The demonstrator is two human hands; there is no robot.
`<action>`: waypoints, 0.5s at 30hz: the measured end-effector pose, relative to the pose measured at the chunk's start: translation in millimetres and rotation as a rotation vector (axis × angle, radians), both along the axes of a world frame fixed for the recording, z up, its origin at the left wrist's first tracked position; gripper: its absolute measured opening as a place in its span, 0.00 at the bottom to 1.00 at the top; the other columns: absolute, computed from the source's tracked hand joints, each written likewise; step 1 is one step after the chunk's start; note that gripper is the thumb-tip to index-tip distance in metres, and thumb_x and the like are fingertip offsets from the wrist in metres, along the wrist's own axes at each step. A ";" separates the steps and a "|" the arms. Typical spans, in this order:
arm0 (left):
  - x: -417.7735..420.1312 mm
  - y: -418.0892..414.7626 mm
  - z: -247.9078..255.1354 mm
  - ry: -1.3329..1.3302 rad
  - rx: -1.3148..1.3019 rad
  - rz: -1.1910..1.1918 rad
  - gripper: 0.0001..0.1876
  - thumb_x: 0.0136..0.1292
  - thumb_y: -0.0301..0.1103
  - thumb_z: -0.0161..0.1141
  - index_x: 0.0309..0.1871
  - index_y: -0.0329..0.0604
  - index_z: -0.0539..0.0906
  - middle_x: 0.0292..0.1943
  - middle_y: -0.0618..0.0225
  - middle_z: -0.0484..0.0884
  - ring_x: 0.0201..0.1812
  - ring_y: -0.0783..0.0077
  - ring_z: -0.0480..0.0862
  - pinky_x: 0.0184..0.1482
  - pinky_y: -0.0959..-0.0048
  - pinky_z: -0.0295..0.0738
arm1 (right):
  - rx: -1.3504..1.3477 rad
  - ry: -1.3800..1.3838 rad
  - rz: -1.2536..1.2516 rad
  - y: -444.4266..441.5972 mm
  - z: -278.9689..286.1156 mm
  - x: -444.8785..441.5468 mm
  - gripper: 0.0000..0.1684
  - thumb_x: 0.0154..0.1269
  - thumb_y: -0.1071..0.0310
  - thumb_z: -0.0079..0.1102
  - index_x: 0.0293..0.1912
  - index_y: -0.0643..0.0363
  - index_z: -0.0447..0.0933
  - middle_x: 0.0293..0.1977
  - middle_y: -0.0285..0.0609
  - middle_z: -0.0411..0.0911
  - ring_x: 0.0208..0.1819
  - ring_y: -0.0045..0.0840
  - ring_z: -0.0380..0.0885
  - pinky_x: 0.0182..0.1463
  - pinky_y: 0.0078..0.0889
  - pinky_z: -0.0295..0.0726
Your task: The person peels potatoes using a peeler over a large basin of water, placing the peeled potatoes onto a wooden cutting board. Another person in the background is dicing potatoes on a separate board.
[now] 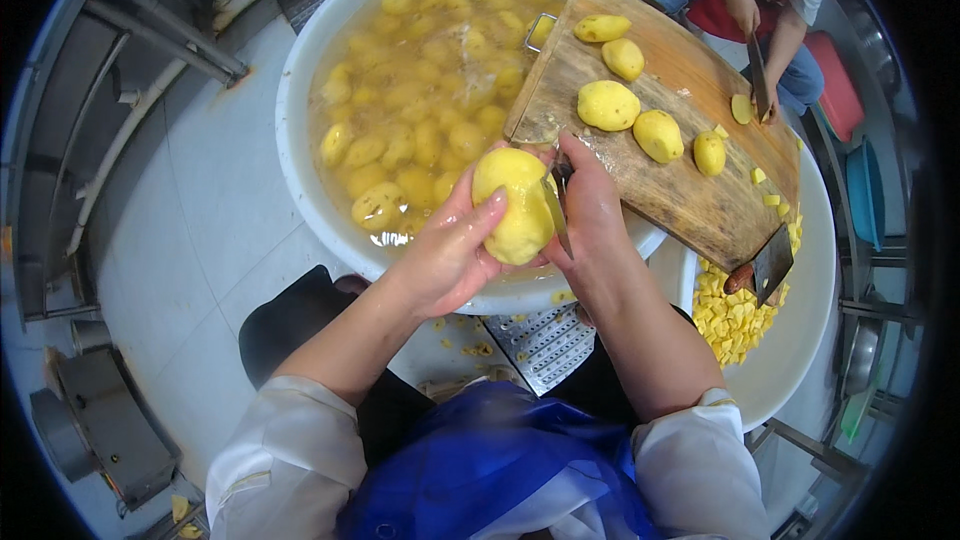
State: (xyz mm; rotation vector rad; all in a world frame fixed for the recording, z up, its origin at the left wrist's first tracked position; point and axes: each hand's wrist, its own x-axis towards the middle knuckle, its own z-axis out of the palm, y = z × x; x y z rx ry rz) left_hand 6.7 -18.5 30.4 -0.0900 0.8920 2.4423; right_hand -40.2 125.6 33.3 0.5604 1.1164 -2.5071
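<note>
A large peeled yellow potato (514,202) lies in my left hand (454,255), the thumb pressed across its front. My right hand (596,202) grips a small metal blade tool (556,211), a knife or a peeler, which rests against the potato's right side. Fingers hide most of its handle. Both hands are over the near rim of a big white tub (294,165) filled with cloudy water and many potatoes (427,142). Just beyond my right hand, several peeled potatoes (609,106) sit on a wooden cutting board (600,37) lying across two tubs.
A co-worker's hand (742,11) holds a knife (757,79) at the board's far side, by a cut potato piece (742,109). A cleaver (772,262) rests on the board's right corner. Diced potato (731,315) fills part of another white tub (806,360). Peelings (476,349) litter the floor.
</note>
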 end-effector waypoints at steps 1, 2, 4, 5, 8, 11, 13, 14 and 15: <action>-1.7 -6.4 -1.6 -0.041 0.091 -0.019 0.28 0.71 0.33 0.49 0.71 0.47 0.54 0.65 0.61 0.64 0.65 0.62 0.68 0.57 0.52 0.74 | 0.036 -0.006 -0.023 -1.7 0.7 -2.0 0.16 0.72 0.58 0.44 0.40 0.64 0.67 0.33 0.57 0.79 0.40 0.38 0.81 0.47 0.37 0.83; -2.7 -11.9 -2.5 -0.081 0.182 -0.039 0.27 0.71 0.33 0.49 0.71 0.46 0.55 0.64 0.60 0.66 0.64 0.60 0.70 0.55 0.50 0.75 | 0.060 -0.018 -0.049 -2.6 0.7 -3.9 0.16 0.72 0.58 0.44 0.39 0.64 0.67 0.33 0.57 0.79 0.40 0.38 0.81 0.47 0.37 0.83; -3.4 -18.7 -2.0 -0.087 0.183 -0.058 0.27 0.70 0.32 0.50 0.69 0.44 0.57 0.63 0.59 0.68 0.61 0.60 0.73 0.54 0.47 0.76 | 0.080 -0.037 -0.120 1.2 -2.3 -10.9 0.16 0.72 0.58 0.44 0.38 0.64 0.67 0.33 0.58 0.79 0.39 0.37 0.81 0.46 0.37 0.83; -3.7 -20.3 -1.5 -0.088 0.184 -0.068 0.26 0.69 0.31 0.51 0.68 0.43 0.57 0.62 0.59 0.69 0.60 0.59 0.74 0.54 0.46 0.76 | 0.093 -0.041 -0.140 5.1 -4.3 -14.0 0.17 0.72 0.58 0.44 0.38 0.65 0.68 0.33 0.58 0.79 0.39 0.37 0.81 0.46 0.37 0.83; -3.8 -17.9 2.2 -0.066 0.122 -0.032 0.28 0.65 0.28 0.57 0.66 0.42 0.60 0.58 0.60 0.72 0.57 0.64 0.77 0.56 0.54 0.76 | 0.152 -0.001 -0.156 23.7 -19.1 -28.9 0.17 0.72 0.58 0.44 0.36 0.64 0.68 0.34 0.60 0.79 0.39 0.38 0.82 0.41 0.34 0.83; -2.5 -8.9 -2.2 0.065 -0.281 0.049 0.28 0.60 0.25 0.63 0.63 0.40 0.66 0.54 0.62 0.74 0.53 0.69 0.78 0.56 0.66 0.74 | 0.494 0.188 -0.191 33.4 -11.6 -30.6 0.14 0.71 0.60 0.47 0.37 0.63 0.68 0.32 0.52 0.80 0.33 0.30 0.82 0.31 0.29 0.79; -6.0 -10.1 -11.7 0.152 -0.547 0.030 0.27 0.58 0.24 0.65 0.61 0.39 0.69 0.52 0.64 0.76 0.52 0.71 0.78 0.55 0.71 0.73 | 1.003 0.422 -0.110 33.0 2.9 -26.0 0.13 0.69 0.61 0.49 0.37 0.63 0.68 0.30 0.52 0.79 0.31 0.34 0.82 0.31 0.34 0.79; -8.4 -10.2 -17.8 0.199 -0.686 0.022 0.26 0.57 0.23 0.65 0.59 0.39 0.70 0.51 0.65 0.76 0.51 0.72 0.78 0.55 0.74 0.73 | 1.252 0.533 -0.064 32.2 11.9 -22.8 0.12 0.69 0.62 0.50 0.37 0.63 0.68 0.29 0.52 0.79 0.31 0.36 0.81 0.31 0.36 0.78; -9.0 -6.8 -25.5 0.170 -0.696 0.051 0.24 0.57 0.25 0.65 0.57 0.38 0.73 0.47 0.66 0.78 0.50 0.73 0.78 0.53 0.75 0.73 | 1.347 0.597 0.027 32.2 22.2 -14.4 0.13 0.68 0.61 0.50 0.37 0.63 0.68 0.28 0.54 0.78 0.31 0.41 0.81 0.32 0.41 0.78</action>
